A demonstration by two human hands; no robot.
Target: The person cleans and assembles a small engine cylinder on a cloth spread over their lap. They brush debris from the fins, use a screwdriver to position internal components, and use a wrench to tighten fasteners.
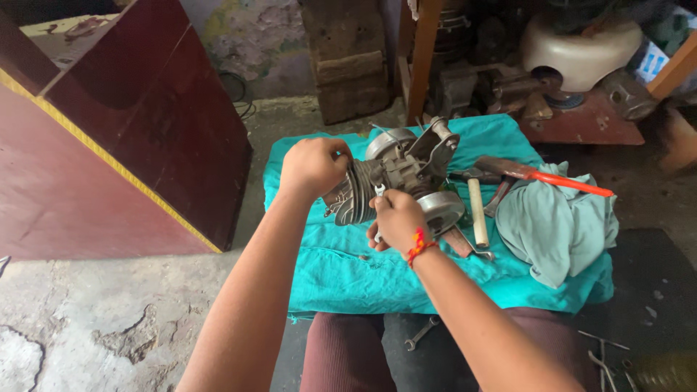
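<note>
A small grey engine (pixel 399 181) is rested on a teal cloth (pixel 348 268), apparently so it is cushioned and kept from sliding. It is steadied at the finned cylinder by the left hand (pixel 314 165), fingers closed around it. A small spanner (pixel 379 194) is gripped in the curled fingers of the right hand (pixel 398 221) and set against the engine. A hammer (pixel 477 210) and a grey rag (pixel 555 221) lie just beside.

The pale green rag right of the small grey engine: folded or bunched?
Bunched. The pale green rag lies crumpled in loose creases on the teal cloth, partly under the orange-handled tool.
</note>
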